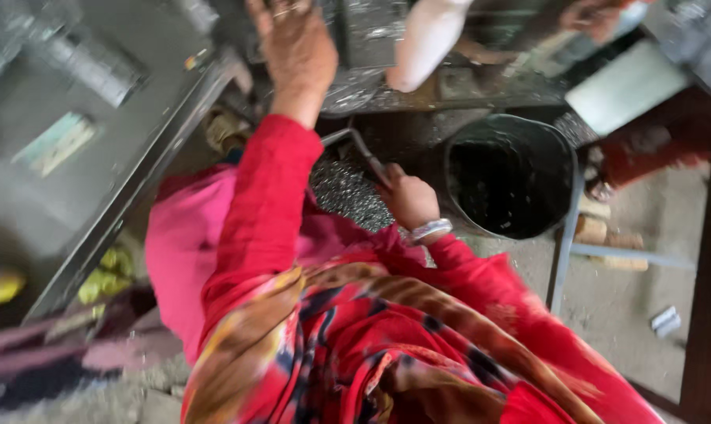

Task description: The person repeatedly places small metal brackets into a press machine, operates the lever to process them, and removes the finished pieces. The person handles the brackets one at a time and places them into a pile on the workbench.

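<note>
My left hand (296, 47) reaches up in a red sleeve to a grey metal machine (371, 31) at the top edge. Its fingers are blurred and partly cut off, so its grip is unclear. My right hand (406, 198), with a pale bangle on the wrist, is closed around a thin bent metal lever (363, 148). Just left of that hand lies a heap of small shiny metal pieces (346, 192). A pink cloth (182, 243) and a patterned red scarf (355, 345) cover my lap.
A black bucket (508, 177) stands right of my right hand, inside a grey metal frame (563, 251). A grey workbench (96, 157) fills the left. Another person's pale sleeve (426, 39) and hand (599, 16) show at the top. The concrete floor (630, 298) holds wood blocks.
</note>
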